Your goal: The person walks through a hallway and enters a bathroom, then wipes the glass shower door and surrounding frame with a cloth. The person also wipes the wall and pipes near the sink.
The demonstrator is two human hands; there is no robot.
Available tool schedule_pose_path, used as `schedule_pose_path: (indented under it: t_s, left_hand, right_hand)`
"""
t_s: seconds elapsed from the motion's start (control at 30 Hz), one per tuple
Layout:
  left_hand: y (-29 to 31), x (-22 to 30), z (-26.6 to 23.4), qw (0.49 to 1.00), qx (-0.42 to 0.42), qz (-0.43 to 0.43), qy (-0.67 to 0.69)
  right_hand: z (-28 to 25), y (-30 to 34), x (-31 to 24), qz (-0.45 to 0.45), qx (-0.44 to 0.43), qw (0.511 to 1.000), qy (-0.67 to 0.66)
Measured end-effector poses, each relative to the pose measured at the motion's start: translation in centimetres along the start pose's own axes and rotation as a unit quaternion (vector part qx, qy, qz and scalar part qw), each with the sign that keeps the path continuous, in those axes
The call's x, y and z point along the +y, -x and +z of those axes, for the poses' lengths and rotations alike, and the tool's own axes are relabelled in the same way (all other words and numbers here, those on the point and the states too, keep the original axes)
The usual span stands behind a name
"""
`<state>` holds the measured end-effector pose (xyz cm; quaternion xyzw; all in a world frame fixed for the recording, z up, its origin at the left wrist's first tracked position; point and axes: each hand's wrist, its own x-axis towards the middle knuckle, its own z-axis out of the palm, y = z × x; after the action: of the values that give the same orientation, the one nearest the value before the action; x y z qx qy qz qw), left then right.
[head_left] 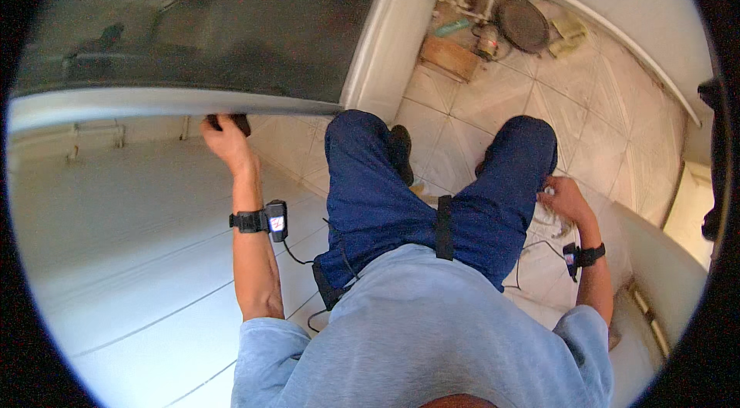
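Observation:
My left hand (225, 144) is closed round a small dark block-like object (241, 124), whose kind I cannot make out. It is held against the underside of the pale edge (177, 104) of a large dark, glossy panel (208, 19). Beside my right thigh (509, 169), my right hand (569, 201) hangs low with its fingers bent in toward the trouser leg. Whether anything lies between those fingers is hidden. Each wrist carries a black strap with a small device, the left device (277, 220) trailing a cable.
Past my knees, a round dark pan (523, 24), a brown wooden board (449, 59), a small motor-like device (487, 41) and a yellowish cloth (569, 34) lie on the tiled floor (593, 130). White pipes (617, 26) run along the wall. A pale wall (131, 246) flanks my left arm.

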<state>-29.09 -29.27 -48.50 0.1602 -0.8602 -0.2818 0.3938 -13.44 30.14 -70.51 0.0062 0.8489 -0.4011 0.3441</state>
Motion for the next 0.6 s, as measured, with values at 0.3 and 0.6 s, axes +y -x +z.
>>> schedule_pose_path:
  t_s: [0.3,0.6]
  left_hand:
    - [-0.4,1.1,-0.3,0.991,0.003,-0.103,0.089]
    - [0.5,0.7,0.5,0.996,0.010,-0.082,0.041]
  right_hand:
    - [1.0,-0.7,1.0,-0.037,0.031,0.998,0.033]
    - [0.8,0.8,-0.3,-0.037,0.073,0.997,-0.012]
